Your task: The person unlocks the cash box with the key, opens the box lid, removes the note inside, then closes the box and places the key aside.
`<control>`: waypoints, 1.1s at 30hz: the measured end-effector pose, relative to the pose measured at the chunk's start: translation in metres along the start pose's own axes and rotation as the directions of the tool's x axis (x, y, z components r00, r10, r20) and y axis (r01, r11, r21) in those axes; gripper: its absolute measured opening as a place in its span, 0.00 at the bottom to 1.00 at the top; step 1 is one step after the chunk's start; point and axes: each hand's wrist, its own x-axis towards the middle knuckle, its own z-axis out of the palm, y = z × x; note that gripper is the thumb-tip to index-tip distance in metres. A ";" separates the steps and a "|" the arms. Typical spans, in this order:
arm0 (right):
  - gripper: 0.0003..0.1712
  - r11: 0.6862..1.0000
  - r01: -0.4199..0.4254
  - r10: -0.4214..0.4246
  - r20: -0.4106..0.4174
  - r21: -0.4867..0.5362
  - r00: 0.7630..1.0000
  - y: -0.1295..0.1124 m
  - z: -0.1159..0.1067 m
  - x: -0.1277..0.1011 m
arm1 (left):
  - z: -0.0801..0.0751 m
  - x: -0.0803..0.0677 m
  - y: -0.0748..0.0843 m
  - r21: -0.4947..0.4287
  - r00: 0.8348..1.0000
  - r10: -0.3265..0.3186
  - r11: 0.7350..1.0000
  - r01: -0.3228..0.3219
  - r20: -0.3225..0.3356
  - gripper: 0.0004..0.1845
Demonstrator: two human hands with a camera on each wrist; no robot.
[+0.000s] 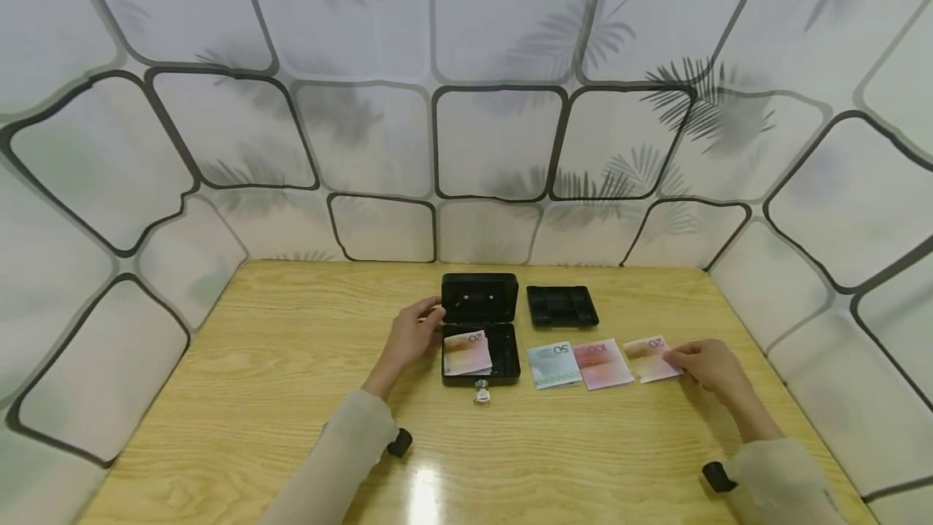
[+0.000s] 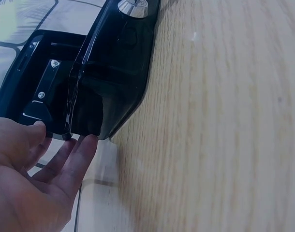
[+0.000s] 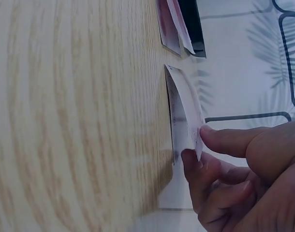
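A small black cash box (image 1: 481, 383) stands on the table with its lid (image 1: 479, 298) raised. Inside lie folded banknotes (image 1: 466, 353), a 20 on top. My left hand (image 1: 414, 335) rests at the box's left side; in the left wrist view its thumb touches the lid's edge and the fingertips touch the side by the hinge. My right hand (image 1: 716, 369) pinches the right end of a folded 20 banknote (image 1: 650, 358) between thumb and index finger. In the right wrist view this banknote (image 3: 186, 104) bows slightly open along its fold.
A folded 50 banknote (image 1: 554, 364) and a folded 100 banknote (image 1: 603, 364) lie side by side between the box and my right hand. Behind them sits a black tray (image 1: 562, 306). Keys (image 1: 482, 392) hang at the box's front lock. A patterned backdrop (image 1: 488, 233) borders the wooden table (image 1: 291, 363).
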 end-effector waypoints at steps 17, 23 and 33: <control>0.32 0.987 -0.004 0.004 0.002 0.161 1.000 -0.055 0.000 -0.025 | 0.000 0.001 -0.003 0.021 1.000 0.017 1.000 -0.017 -0.009 0.18; 0.32 0.967 0.009 -0.038 0.106 0.256 0.994 -0.086 0.015 -0.027 | 0.000 0.001 -0.003 0.018 1.000 0.020 1.000 -0.020 -0.007 0.18; 0.26 0.948 0.004 -0.059 0.162 0.318 0.985 -0.125 0.044 -0.022 | 0.000 0.001 -0.003 0.007 1.000 0.009 1.000 -0.009 -0.001 0.18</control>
